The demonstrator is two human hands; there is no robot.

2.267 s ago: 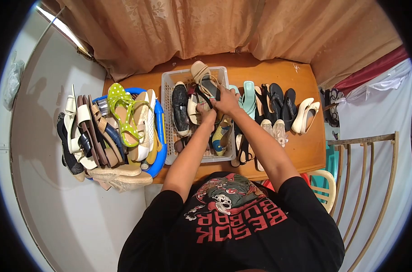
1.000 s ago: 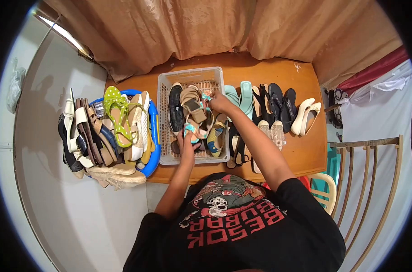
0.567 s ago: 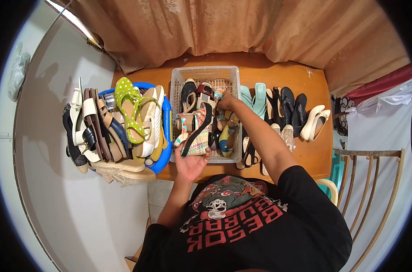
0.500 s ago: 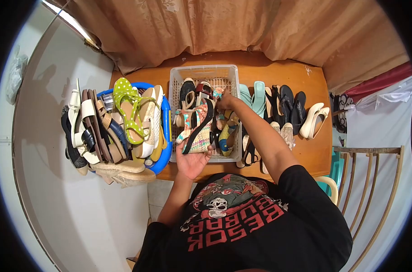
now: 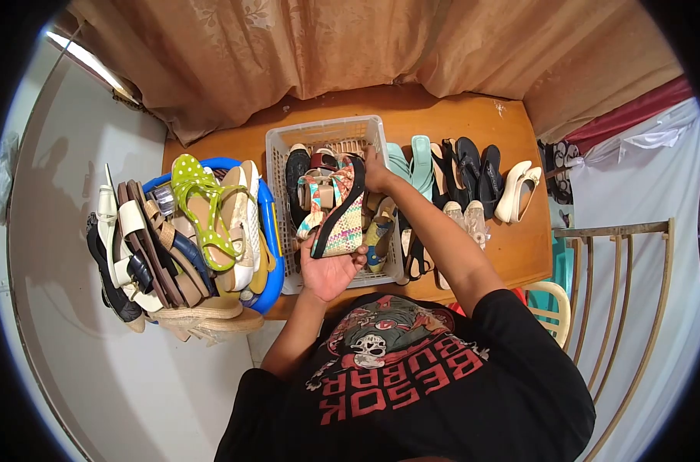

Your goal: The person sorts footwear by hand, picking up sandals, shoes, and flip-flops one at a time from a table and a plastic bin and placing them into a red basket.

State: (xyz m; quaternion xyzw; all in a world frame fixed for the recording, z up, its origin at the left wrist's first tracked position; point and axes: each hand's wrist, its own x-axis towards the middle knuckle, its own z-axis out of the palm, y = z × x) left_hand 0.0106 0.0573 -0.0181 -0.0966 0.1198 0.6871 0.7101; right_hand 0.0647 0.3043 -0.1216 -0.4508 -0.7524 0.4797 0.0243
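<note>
A wedge sandal with a multicoloured patterned heel and straps and a black sole edge stands tilted over the clear plastic basket. My left hand cups its heel from below, palm up and fingers curled round it. At the sandal's upper end my right hand grips along the sole edge, its fingertips partly hidden. Behind the sandal, inside the basket, lie a black shoe, a dark red strapped sandal and a yellow-and-blue patterned shoe.
Left of the basket, a blue-rimmed basket overflows with shoes, among them a green polka-dot sandal. Mint slippers, black flip-flops and cream flats line the wooden table. A wooden rack stands at right.
The patterned sandal has turned more upright, with its straps facing me more. My right hand has come in against its upper end. The whole view has shifted slightly.
</note>
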